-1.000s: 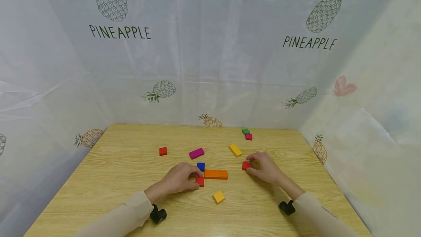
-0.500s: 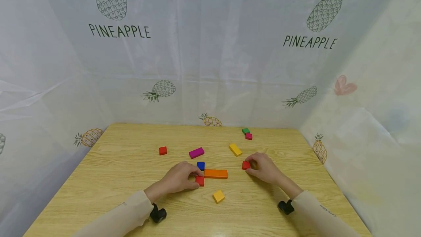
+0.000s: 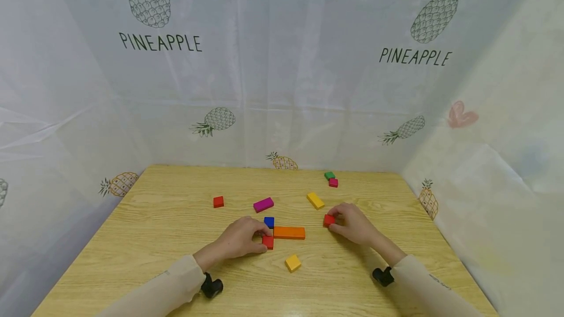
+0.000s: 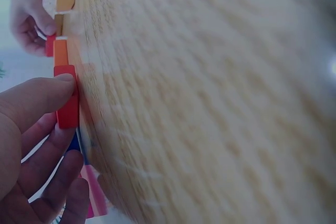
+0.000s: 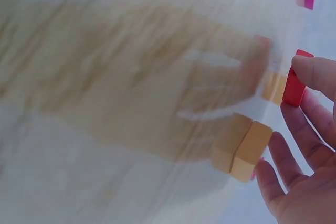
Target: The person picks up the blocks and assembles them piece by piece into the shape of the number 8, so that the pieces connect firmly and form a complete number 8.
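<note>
Red block (image 3: 268, 243) sits pinched at the left grip's (image 3: 238, 237) fingertips, another red block (image 3: 328, 220) at the right grip's (image 3: 354, 226).

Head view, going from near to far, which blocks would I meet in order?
Small yellow block, red block in the left hand, orange block, blue block, purple block, pink block, green block. Anything level with these is left out.

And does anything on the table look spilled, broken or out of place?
Nothing looks spilled or broken. The purple block and long yellow block lie slanted, unlike the orange block near the left hand, which runs roughly parallel to the far edge of the table. Among scattered blocks, that hardly seems odd.
</note>
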{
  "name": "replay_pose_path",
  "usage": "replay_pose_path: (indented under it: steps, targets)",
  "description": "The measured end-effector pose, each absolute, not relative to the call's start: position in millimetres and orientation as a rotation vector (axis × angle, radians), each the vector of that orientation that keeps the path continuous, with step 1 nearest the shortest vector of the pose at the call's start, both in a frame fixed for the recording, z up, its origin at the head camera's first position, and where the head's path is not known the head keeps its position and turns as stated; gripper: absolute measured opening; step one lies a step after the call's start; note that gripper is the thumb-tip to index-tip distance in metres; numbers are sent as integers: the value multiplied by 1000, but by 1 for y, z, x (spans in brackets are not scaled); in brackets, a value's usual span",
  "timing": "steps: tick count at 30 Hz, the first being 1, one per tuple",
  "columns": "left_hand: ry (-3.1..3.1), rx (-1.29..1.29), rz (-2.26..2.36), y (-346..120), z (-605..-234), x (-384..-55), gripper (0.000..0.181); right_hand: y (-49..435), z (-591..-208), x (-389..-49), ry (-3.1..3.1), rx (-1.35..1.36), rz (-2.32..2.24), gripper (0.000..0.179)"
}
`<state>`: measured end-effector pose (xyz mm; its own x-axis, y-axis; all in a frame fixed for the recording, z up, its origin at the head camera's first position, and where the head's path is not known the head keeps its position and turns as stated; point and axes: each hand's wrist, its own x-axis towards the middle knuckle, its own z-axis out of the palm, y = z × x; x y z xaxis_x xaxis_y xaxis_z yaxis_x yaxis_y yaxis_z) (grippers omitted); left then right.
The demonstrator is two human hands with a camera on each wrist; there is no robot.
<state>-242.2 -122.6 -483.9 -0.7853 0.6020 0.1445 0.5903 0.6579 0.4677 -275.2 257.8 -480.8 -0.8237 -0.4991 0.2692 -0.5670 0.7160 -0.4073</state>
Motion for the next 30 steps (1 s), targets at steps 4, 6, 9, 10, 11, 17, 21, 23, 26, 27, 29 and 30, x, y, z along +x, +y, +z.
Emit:
replay_pose_path:
  steps: [4,6,9,10,11,17,21,23,26,27,29,30]
  targets:
    - [2841,1021,786,-122,-484,-243,23,255,-477,-273,-2792,847,746,23]
    - [2837,1021,790,-122,-485,-243,23,253,-476,-272,-2798,836,761,22]
    - [2829,1018,799,-122,-484,-243,23,249,-474,-271,-2793,844,773,22]
    - [2828,1018,801,-122,-484,-243,23,247,-474,-271,-2790,849,781,22]
    - [2827,1017,802,-122,-484,-243,22,246,-473,-270,-2787,855,784,22]
    - [2817,1013,817,-122,-484,-243,23,239,-475,-271,-2795,872,766,25]
    - [2817,1009,821,-122,-484,-243,23,233,-474,-271,-2807,885,777,26]
    - [2821,1006,816,-122,-484,-243,23,230,-474,-272,-2815,888,779,26]
    - [2820,1001,815,-122,-484,-243,23,225,-474,-273,-2826,889,778,25]
    - [2820,1001,815,-122,-484,-243,23,224,-474,-274,-2829,888,784,25]
    - [2818,999,816,-122,-484,-243,23,221,-473,-274,-2827,902,792,24]
    - [2816,998,818,-122,-484,-243,23,220,-473,-275,-2827,907,800,24]
